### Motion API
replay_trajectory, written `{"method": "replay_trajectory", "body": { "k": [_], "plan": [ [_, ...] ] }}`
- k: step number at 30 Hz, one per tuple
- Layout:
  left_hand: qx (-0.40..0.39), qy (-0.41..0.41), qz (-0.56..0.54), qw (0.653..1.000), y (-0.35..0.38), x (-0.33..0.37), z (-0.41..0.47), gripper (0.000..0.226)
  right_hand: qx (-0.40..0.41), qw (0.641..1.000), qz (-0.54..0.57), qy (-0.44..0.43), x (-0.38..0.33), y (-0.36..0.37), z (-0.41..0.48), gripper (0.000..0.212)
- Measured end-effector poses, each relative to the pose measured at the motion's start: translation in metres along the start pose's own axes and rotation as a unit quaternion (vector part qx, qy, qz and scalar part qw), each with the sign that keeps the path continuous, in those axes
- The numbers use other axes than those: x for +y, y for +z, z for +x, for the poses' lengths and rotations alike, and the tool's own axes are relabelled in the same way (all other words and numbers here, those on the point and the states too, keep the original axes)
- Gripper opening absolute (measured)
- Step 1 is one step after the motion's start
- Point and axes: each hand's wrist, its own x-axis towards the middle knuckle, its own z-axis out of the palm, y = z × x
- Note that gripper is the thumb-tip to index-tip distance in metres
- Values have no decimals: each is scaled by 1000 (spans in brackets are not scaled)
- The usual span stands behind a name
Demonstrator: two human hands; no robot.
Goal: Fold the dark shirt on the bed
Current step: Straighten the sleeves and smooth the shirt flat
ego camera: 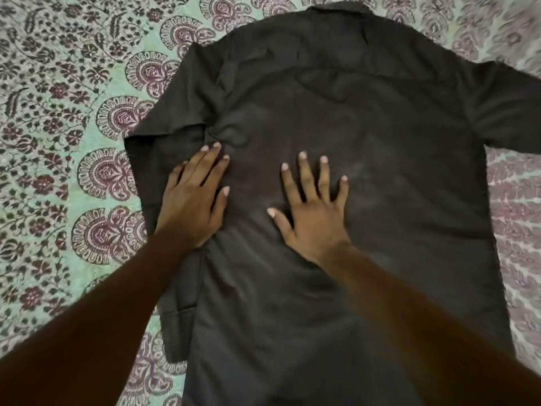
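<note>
While the dark brown cotton shirt lies back-up across the middle of the bed, collar at the far end, both palms press flat on it. On the left, the left hand rests where the sleeve meets the body, fingers straight and close together. Just beside it to the right, the right hand sits on the middle of the back, fingers spread apart. Around the shirt shows the pale green bedsheet with maroon floral print.
</note>
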Motion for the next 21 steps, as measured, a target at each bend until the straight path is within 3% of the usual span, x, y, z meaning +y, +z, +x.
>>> {"method": "replay_trajectory", "body": {
  "k": [5,8,11,13,15,17,21],
  "plan": [
    [-23,0,15,1000,1,-3,0,60,-13,985,22,-170,-22,3,-45,85],
    [-31,-15,15,999,0,-3,3,64,40,972,39,-227,-8,-9,-8,73],
    [-36,-40,22,998,0,-3,3,69,101,991,49,-76,12,-24,80,71],
    [-37,-50,26,998,0,-4,5,72,84,993,71,48,20,-32,139,75],
    [-36,-52,25,998,1,-4,6,73,45,990,83,104,16,-31,176,82],
    [-37,-53,22,998,1,-6,6,73,17,997,45,59,5,-26,189,86],
    [-42,-54,23,997,0,-6,8,73,35,980,1,-194,-1,-28,184,75]
  ]
}}
